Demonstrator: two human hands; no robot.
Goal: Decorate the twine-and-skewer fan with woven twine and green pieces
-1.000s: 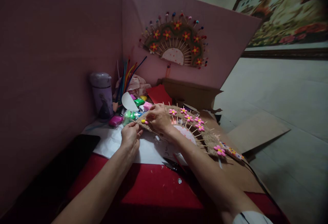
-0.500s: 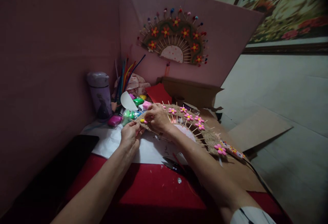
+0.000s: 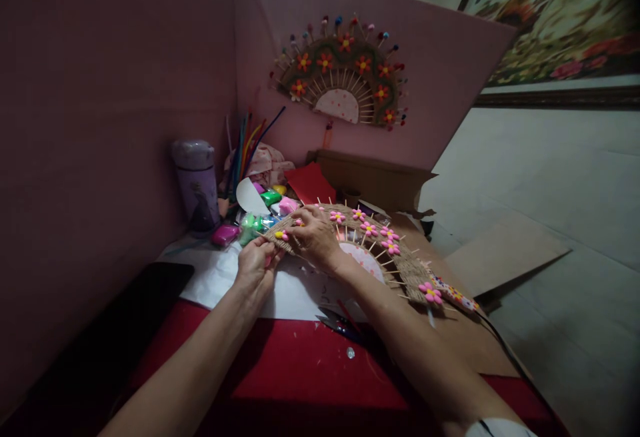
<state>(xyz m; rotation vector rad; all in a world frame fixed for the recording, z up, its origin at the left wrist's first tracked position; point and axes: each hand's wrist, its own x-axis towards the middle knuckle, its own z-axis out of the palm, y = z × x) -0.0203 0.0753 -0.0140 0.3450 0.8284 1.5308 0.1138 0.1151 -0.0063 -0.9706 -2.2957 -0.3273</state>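
A half-round fan of twine and thin sticks (image 3: 413, 273) carries several pink clay flowers with yellow centres. My left hand (image 3: 256, 262) is closed on the fan's left end; a small pinkish bit shows at its fingers. Just above these fingers sits a partial flower (image 3: 281, 235), yellow with pink petals. My right hand (image 3: 317, 237) lies over the fan's left part, fingers bent and closed beside another pink flower (image 3: 299, 222). What its fingertips hold, if anything, is hidden. Below the fan's inner arc is a pale dotted half-circle (image 3: 363, 258).
Dark scissors (image 3: 340, 325) lie on the red cloth (image 3: 280, 370) near my right forearm. Packs of coloured clay (image 3: 270, 198) and a purple tumbler (image 3: 195, 187) stand behind at left. A dotted glue gun (image 3: 455, 293) with a cord lies right. A finished fan (image 3: 345, 57) hangs behind.
My right hand has shifted slightly right, away from the partial flower, and a pink flower beside its fingers now shows. My left hand keeps its hold on the fan's end.
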